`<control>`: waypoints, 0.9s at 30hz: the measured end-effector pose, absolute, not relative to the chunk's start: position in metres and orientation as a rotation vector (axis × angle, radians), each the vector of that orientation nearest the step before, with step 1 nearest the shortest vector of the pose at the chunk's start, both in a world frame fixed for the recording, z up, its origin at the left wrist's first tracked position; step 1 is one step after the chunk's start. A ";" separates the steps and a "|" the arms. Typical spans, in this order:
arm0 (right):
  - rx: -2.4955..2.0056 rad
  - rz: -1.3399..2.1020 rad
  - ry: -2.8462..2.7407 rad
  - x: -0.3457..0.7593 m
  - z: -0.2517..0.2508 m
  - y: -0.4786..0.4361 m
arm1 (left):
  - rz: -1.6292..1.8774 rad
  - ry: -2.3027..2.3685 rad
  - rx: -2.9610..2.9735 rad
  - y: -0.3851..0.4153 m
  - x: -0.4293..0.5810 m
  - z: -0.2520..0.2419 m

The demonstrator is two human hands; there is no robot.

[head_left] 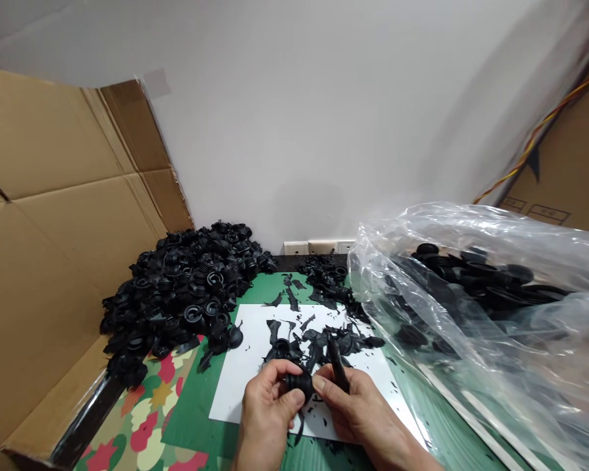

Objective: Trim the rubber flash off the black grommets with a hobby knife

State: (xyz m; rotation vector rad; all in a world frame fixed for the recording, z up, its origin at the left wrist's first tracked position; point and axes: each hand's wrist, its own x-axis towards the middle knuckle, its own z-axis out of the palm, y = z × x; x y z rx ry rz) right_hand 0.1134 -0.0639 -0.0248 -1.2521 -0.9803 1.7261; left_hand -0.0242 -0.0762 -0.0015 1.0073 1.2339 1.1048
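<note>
Pinching a black ribbed piece [300, 386] between thumb and fingers, the left hand [272, 402] keeps it over the near part of a white sheet [230, 392], about midway along that sheet's near edge. A thin black strip [299, 428] hangs below the piece. The right hand [356, 402] is closed around a dark slim tool [338, 363], which slants up out of the grip; its thumb reaches to the right side of the piece, and whether it presses there I cannot tell. The lower end of the tool is hidden by the hand.

Under the sheet lies the green table [194, 418], and a patterned covering [147, 425] with stars and rounded shapes shows along its left edge. Just beyond the left hand, a round black part [282, 348] sits on the sheet, with torn black scraps [317, 343] spread from there to the sheet's far right corner. More scraps [324, 275] are heaped past the sheet, near the table's far edge.

A large pile of black parts [191, 281] rises at the table's far left corner, against a cardboard box [53, 176]. On the right side, a clear plastic bag [407, 229] lies over the table's edge, with black discs [471, 275] inside. Farthest off are white sockets [297, 248] low on a pale wall [294, 118] and, at the right, twisted wires [535, 137] beside more cardboard [569, 157].
</note>
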 end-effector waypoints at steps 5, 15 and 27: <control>-1.270 1.539 -1.124 0.115 -0.012 -0.069 | 1.159 1.327 1.160 -0.079 -0.026 -0.003; -1.049 0.775 -1.642 0.123 -0.011 -0.078 | 1.203 1.412 1.284 -0.081 -0.032 -0.012; -0.994 0.320 -1.926 0.119 -0.032 -0.079 | 1.165 1.385 1.606 -0.084 -0.031 -0.007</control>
